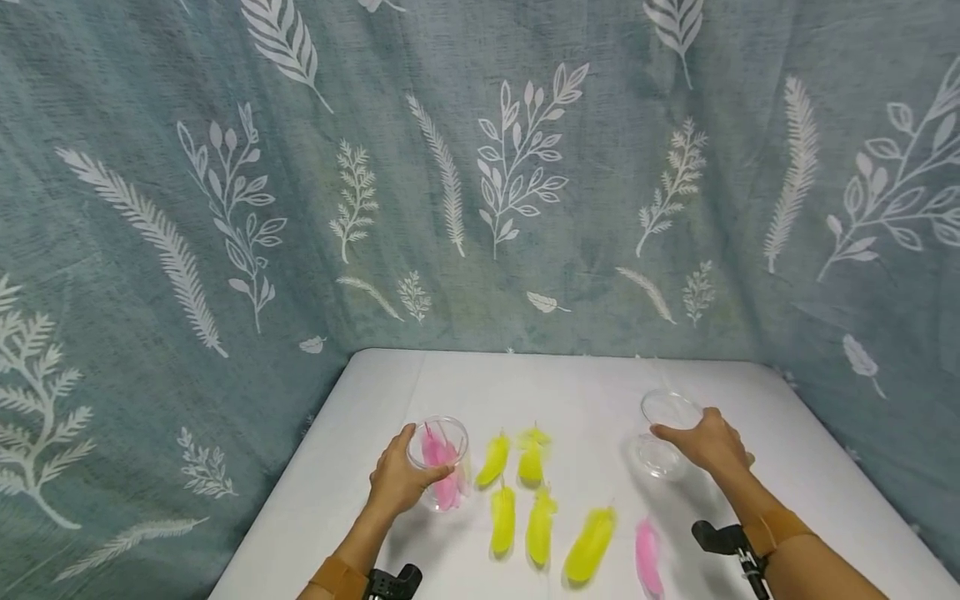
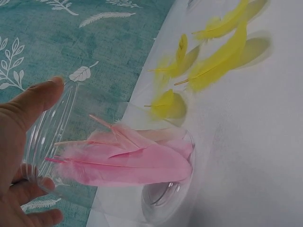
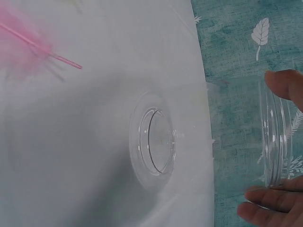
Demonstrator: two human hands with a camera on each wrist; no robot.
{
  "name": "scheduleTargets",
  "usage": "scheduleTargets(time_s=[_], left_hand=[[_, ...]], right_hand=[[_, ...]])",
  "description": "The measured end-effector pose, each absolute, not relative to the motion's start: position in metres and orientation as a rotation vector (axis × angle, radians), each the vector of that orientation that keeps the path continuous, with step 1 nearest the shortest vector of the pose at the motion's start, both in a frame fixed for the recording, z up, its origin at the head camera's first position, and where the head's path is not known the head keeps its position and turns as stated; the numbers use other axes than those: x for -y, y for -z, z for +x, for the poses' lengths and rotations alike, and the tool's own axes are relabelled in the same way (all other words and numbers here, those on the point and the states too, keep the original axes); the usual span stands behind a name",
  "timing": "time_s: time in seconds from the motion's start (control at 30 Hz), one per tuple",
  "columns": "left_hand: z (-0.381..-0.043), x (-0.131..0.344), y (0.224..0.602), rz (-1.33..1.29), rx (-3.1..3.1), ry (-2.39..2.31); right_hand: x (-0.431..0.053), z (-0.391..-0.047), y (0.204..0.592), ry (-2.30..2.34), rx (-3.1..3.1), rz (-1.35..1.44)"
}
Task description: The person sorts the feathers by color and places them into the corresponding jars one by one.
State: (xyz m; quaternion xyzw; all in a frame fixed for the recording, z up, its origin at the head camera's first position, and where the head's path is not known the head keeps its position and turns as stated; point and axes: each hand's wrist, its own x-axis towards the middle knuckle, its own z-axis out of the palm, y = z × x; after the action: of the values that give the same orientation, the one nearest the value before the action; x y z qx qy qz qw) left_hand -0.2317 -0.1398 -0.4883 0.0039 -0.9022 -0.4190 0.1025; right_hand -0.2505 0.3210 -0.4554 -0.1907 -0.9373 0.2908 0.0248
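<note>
My left hand (image 1: 396, 477) grips a clear plastic jar (image 1: 463, 492) near its rim, thumb on one side and fingers on the other. Inside that jar several pink feathers (image 2: 128, 165) stand with their quills towards the mouth. On the right, my right hand (image 1: 711, 443) holds a second clear jar (image 1: 660, 458) around its ridged neck; nothing shows inside it. Between the two jars, several yellow feathers (image 1: 540, 525) lie on the white table. A single pink feather (image 1: 648, 557) lies nearer the front, to the left of my right forearm.
A white cloth covers the table (image 1: 570, 383). Behind it and along both sides hangs a blue-green curtain (image 1: 450, 317) with white leaf prints. Dark cameras (image 1: 393, 582) are strapped at both wrists with orange-brown bands.
</note>
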Motion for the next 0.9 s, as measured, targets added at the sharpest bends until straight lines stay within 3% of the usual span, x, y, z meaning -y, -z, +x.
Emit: scheduleTargets(time_s=[0.4,0.9], left_hand=[[-0.233,0.139,0.489,-0.003,2.683,1.201],[-0.232,0.138,0.486,0.015,2.699,1.207]], right_hand=[[-0.320,-0.221,0.457,-0.888,2.864,-0.599],[-0.318,-0.219,0.461,-0.904,2.847,-0.596]])
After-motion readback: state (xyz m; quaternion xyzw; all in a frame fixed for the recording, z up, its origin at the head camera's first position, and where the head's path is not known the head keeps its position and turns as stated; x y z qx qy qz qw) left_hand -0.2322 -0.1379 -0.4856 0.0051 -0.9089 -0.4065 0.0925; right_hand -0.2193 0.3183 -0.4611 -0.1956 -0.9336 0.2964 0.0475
